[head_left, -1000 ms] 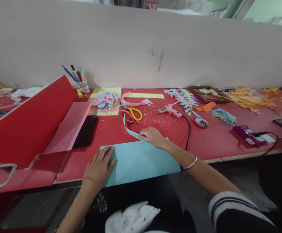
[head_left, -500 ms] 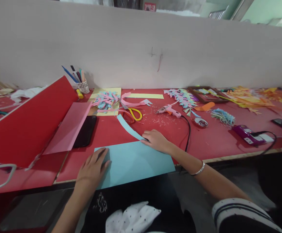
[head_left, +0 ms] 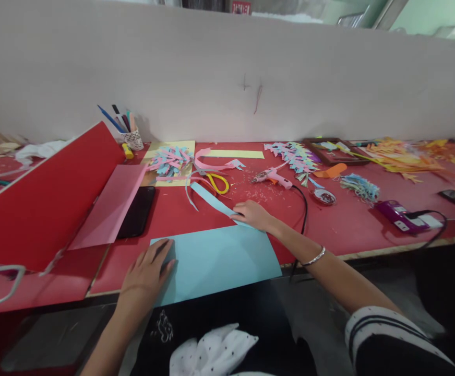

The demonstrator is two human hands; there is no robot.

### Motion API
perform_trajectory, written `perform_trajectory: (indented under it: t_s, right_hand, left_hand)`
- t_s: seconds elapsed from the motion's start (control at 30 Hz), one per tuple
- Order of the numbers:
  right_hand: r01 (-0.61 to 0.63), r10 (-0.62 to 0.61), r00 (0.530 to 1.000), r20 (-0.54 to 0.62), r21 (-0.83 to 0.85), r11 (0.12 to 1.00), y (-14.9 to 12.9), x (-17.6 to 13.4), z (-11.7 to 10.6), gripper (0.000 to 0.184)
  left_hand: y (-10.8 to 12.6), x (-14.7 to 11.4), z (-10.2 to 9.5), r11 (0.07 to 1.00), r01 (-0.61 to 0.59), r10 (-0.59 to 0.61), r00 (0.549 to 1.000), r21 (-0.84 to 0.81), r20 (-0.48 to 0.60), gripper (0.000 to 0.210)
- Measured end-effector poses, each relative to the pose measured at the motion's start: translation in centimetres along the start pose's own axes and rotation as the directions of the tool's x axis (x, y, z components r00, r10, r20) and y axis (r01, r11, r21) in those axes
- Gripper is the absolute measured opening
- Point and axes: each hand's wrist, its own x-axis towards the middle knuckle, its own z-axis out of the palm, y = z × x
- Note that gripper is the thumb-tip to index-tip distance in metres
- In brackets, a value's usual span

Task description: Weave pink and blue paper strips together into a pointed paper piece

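Note:
A light blue paper sheet [head_left: 219, 261] lies at the front edge of the red table and hangs a little over it. My left hand [head_left: 149, 266] rests on the sheet's left end, fingers stretched out and thumb apart. Just beyond the sheet's far edge, my right hand [head_left: 251, 215] pinches a narrow light blue paper strip [head_left: 212, 199]. The strip runs from under my fingers toward the upper left. Near its far end lie yellow-handled scissors [head_left: 220, 184] and thin curled paper offcuts.
A pink glue gun [head_left: 272, 177] with a black cord lies beyond my right hand. To the left are a black phone [head_left: 137, 211], pink paper [head_left: 104, 211] and a slanted red board [head_left: 51, 203]. Cut paper strips [head_left: 170, 161] are heaped behind; a purple power strip [head_left: 402, 216] lies right.
My right hand has moved slightly right and away from me with the strip, which has slid off the sheet's far edge. A thin curled offcut now shows left of the strip. My left hand stays put.

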Motion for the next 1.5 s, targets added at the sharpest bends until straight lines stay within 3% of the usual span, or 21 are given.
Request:
perform_trajectory:
  t_s: [0.23, 0.4, 0.63, 0.8, 0.93, 1.13, 1.33, 1.5]
  right_hand:
    - [0.028, -0.027, 0.995, -0.095, 0.006, 1.0, -1.0, -1.8, -0.2, 0.029]
    - [0.022, -0.022, 1.0, 0.003, -0.093, 0.995, -1.3, -2.4, -0.1, 0.026]
    - [0.04, -0.038, 0.998, 0.051, -0.041, 0.998, -0.3, -1.5, -0.1, 0.027]
    - [0.087, -0.088, 0.996, 0.016, 0.04, 0.995, 1.2, -0.5, -0.1, 0.032]
    - [0.047, -0.045, 0.999, -0.022, 0.071, 0.996, 2.2, -0.1, -0.2, 0.032]
    - [0.017, -0.007, 0.993, -0.116, 0.082, 0.996, 1.4, -1.8, -0.7, 0.029]
    - [0.026, -0.028, 0.998, -0.052, -0.041, 0.999, 0.9, -3.4, -0.3, 0.028]
    - [0.035, -0.036, 0.999, -0.024, -0.029, 0.999, 2.2, -2.8, 0.1, 0.031]
  left_hand:
    - [-0.2, -0.1, -0.4, 0.999, 0.03, -0.03, 0.999, -0.018, 0.02, 0.038]
    - [-0.4, -0.3, -0.3, 1.0, 0.013, -0.013, 1.0, -0.013, -0.017, 0.039]
    - [-0.7, -0.3, -0.4, 1.0, -0.013, 0.013, 1.0, 0.022, 0.0, 0.041]
    - [-0.7, -0.5, -0.5, 0.998, -0.014, 0.014, 1.0, 0.064, 0.0, 0.041]
    - [-0.7, -0.6, -0.5, 0.996, -0.025, 0.027, 1.0, 0.083, -0.013, 0.042]
    - [-0.8, -0.8, -0.7, 0.997, -0.035, 0.038, 0.998, 0.071, -0.046, 0.038]
    - [-1.0, -0.7, -0.5, 0.997, -0.049, 0.053, 0.995, 0.054, -0.083, 0.038]
    - [-1.1, -0.6, -0.4, 0.995, -0.07, 0.076, 0.993, 0.067, -0.089, 0.039]
